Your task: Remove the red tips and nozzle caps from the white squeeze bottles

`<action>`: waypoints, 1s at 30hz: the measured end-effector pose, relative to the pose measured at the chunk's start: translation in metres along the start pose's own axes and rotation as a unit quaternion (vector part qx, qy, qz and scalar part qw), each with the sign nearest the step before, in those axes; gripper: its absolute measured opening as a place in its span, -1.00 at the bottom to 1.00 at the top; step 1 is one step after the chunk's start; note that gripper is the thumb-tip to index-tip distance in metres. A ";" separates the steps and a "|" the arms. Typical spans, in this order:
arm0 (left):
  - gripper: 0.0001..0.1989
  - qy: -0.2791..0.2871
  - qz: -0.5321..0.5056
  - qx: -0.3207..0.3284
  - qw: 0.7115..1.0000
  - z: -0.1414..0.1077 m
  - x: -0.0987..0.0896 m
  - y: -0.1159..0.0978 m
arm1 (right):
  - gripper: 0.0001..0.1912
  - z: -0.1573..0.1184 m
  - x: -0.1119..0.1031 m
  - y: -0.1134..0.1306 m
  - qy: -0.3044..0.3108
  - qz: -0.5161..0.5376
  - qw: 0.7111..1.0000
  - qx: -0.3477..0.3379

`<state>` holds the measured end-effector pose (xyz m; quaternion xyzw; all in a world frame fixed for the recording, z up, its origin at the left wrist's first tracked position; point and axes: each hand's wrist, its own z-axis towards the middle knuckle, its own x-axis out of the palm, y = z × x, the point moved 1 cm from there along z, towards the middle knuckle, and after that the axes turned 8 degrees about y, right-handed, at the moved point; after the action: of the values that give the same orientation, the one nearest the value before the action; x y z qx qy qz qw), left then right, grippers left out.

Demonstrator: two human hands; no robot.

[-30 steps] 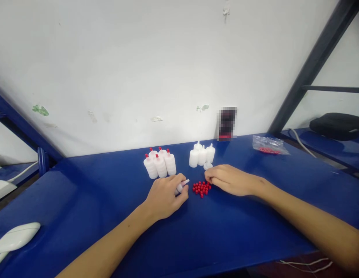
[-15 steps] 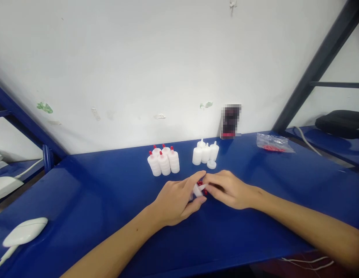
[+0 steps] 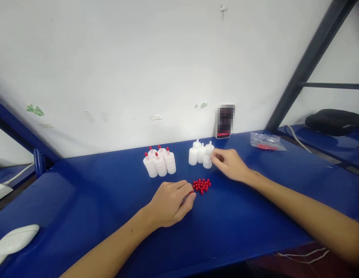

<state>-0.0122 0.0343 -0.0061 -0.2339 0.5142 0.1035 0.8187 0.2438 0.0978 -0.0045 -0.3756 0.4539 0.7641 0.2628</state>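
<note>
White bottles [image 3: 160, 165], red-tipped: five upright in a tight cluster on the blue worktop [image 3: 240, 220], between centre and back edge. Second group, four white bottles without red tips [image 3: 193, 156], upright, to the right of the first and about as near the back edge. White disc [image 3: 207, 162] sits right in front of that group, on its right side.

Left hand [image 3: 172, 202]: over mid-worktop, in front of the red-tipped group. Fingers curled nearly closed, thumb toward index. Red bit [image 3: 191, 192] shows between them; rest of the grip is hidden.

Right hand [image 3: 230, 164]: right of the plain group, thumb and index almost together at the disc's right edge. Can't tell whether they have hold of it or of a bottle behind.

Small red caps [image 3: 201, 186]: loose patch between the hands, just beside left fingertips.

Clear bag [image 3: 267, 142] with red pieces inside lies near the back right corner. Pixelated upright device [image 3: 225, 121] stands at the back edge against the wall [image 3: 124, 77]. White rounded device [image 3: 15, 239] by the left edge.
</note>
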 end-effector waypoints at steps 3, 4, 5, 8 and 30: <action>-0.72 0.018 0.003 -0.004 1.000 -0.001 -0.001 0.000 | -0.70 0.000 0.003 0.002 0.020 -0.013 1.000 0.006; -0.72 0.019 0.002 -0.003 1.000 -0.001 -0.001 0.000 | -0.68 0.000 0.003 0.003 0.021 -0.015 1.000 0.008; -0.72 0.018 -0.002 -0.001 1.000 -0.001 -0.001 0.000 | -0.67 0.000 0.003 0.003 0.020 -0.016 1.000 0.009; -0.73 -0.003 -0.033 -0.001 0.999 -0.001 -0.003 -0.002 | -0.68 0.000 0.002 0.003 0.014 -0.017 1.000 0.018; -0.80 -0.036 -0.038 0.016 0.999 -0.001 -0.001 -0.005 | -0.71 0.000 0.004 0.004 0.050 -0.031 0.997 0.046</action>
<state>-0.0119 0.0297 -0.0044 -0.2363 0.4768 0.0730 0.8435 0.2384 0.0959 -0.0056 -0.4152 0.4892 0.7139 0.2805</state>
